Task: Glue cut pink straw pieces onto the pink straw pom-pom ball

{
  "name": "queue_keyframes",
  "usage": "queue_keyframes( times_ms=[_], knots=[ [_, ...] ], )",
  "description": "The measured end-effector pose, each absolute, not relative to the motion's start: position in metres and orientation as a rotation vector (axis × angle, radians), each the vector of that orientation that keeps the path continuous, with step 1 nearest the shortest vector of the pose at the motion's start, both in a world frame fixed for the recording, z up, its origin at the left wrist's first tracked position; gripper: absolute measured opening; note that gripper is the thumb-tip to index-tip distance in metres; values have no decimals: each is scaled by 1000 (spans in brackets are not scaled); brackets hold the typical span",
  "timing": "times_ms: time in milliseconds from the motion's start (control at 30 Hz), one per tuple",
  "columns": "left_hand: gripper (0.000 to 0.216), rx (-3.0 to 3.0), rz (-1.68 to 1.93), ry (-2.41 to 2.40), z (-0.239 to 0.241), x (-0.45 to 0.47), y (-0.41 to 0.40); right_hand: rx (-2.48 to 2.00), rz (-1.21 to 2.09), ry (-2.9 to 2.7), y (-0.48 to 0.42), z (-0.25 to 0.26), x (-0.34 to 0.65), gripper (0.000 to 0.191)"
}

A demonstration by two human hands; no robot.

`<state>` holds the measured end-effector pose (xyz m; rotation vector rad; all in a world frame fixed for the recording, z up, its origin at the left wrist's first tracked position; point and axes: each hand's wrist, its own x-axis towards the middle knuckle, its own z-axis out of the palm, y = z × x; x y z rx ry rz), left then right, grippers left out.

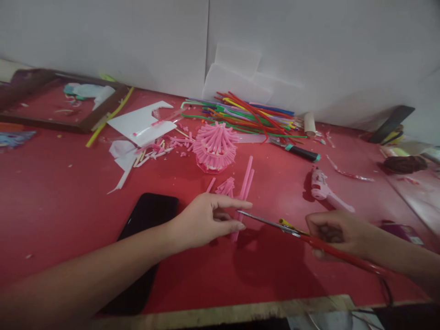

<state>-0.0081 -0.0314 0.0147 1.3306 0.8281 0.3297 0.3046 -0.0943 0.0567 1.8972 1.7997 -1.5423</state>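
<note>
My left hand (206, 217) reaches over two long pink sticks (246, 181), with thumb and index finger stretched out and apart. Its other fingers are curled, and nothing shows clearly gripped in it. My right hand (338, 231) is closed on red-handled scissors (292, 231), whose blade tips point left into the gap between my left thumb and index finger. Just beyond my left hand lies a small bunch of short pink pieces (226, 187). Behind it stands a round, tiered pink model (216, 149) built of such pieces.
A black phone (151, 215) lies under my left forearm. Farther back are a bundle of coloured stems (247, 114), a utility knife (302, 153), a pink glue gun (325, 188) and white paper (140, 123). A dark frame (85, 121) sits at the left on the red table (85, 183).
</note>
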Motion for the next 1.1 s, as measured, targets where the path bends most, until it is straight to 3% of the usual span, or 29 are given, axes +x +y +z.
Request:
queue_keyframes(
  times_ms=[467, 733, 900, 1100],
  knots=[
    [48, 1267, 313, 791, 16, -9, -32, 1875, -1457, 1825, -96, 65, 298, 48],
    [49, 1257, 304, 792, 18, -8, -31, 1877, -1169, 1938, -98, 67, 294, 44],
    [50, 1253, 312, 749, 14, -9, -32, 1957, -1265, 1915, -102, 65, 298, 34],
    [55, 1224, 356, 742, 18, -8, -33, 1917, -1262, 1965, -98, 64, 303, 40]
  ],
)
